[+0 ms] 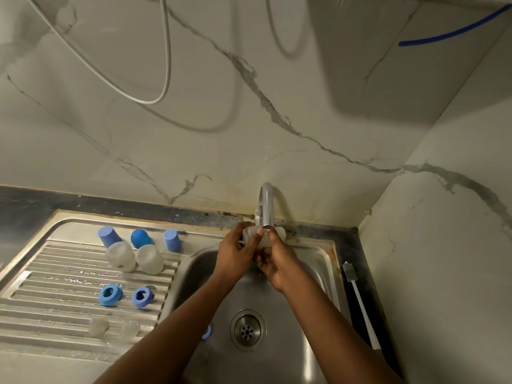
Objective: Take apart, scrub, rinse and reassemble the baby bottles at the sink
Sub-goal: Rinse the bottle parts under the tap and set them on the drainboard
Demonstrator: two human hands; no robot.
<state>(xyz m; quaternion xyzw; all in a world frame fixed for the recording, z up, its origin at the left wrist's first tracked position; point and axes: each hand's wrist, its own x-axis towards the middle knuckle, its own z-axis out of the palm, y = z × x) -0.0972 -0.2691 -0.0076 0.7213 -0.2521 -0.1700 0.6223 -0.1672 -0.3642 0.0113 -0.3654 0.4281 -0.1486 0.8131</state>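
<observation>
Cloudy, clear plastic bottle lying sideways under the curved steel faucet, above the sink, left hand and right hand both gripping it, blue round caps and rings on the ribbed steel drainboard

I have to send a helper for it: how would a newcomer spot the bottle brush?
Start at the stainless steel sink basin and look past its right rim to the dark strip of countertop by the side wall. There lies a long white-handled brush with a grey bristle head. Unlike the stubby blue or clear bottle parts, it is long and thin.
</observation>
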